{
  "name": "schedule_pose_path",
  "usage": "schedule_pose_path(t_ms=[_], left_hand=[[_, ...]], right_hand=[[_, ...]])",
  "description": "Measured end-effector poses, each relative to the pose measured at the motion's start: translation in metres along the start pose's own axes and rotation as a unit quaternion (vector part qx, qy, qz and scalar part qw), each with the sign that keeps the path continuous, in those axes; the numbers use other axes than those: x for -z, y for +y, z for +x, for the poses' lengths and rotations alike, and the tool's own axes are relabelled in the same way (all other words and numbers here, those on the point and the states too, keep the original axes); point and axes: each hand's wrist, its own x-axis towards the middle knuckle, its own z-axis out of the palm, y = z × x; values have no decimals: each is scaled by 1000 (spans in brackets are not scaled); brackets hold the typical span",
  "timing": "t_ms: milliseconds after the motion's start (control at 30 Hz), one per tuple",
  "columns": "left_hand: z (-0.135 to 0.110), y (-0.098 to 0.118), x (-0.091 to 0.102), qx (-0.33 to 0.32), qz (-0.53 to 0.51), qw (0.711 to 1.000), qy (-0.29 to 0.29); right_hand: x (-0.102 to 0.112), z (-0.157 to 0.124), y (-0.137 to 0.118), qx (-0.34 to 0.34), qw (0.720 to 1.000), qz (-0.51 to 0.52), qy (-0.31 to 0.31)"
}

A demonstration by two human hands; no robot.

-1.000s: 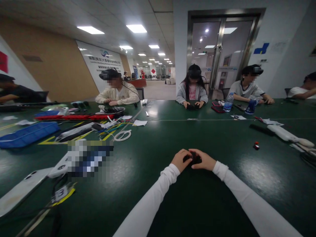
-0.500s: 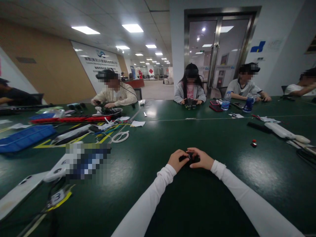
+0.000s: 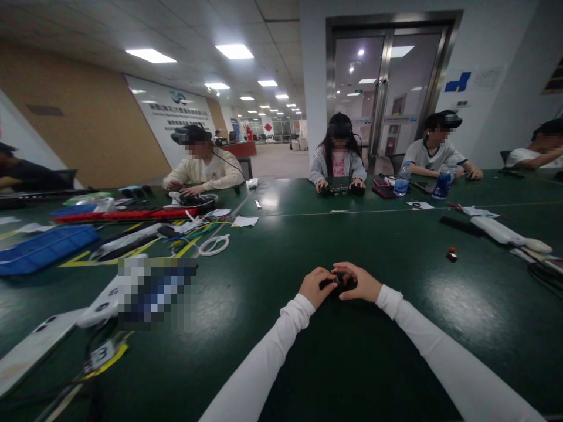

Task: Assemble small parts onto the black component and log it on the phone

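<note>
Near the middle of the green table (image 3: 272, 264), a small black object (image 3: 346, 282) sits between my two hands, and its kind is too dark and covered to make out. My left hand (image 3: 316, 285) pinches its left side between thumb and fingers. Curved around the right side, my right hand (image 3: 361, 282) grips it with thumb below and fingers above. Both hands stay low over the tabletop, and the fingers hide much of the object.
To the left lie a white device (image 3: 112, 293), a blue tray (image 3: 48, 249) and a coiled white cable (image 3: 214, 245). A small red-and-silver item (image 3: 452, 254) and a white handled tool (image 3: 501, 231) lie right. Several people sit across the table, near two bottles (image 3: 402, 180).
My hands keep nearly the same hold on the black object. Across the table, a person's hands have spread apart to either side of a dark item. The view has shifted slightly.
</note>
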Motion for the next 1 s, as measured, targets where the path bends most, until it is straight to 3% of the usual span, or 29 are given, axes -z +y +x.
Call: schedule_pose_path(t_ms=[433, 1000], left_hand=[[1, -1, 0, 5, -13, 1000, 0], [0, -1, 1, 95, -103, 989, 40]], right_hand=[[1, 1, 3, 10, 1000, -1, -10], [2, 0, -2, -3, 1000, -22, -20]])
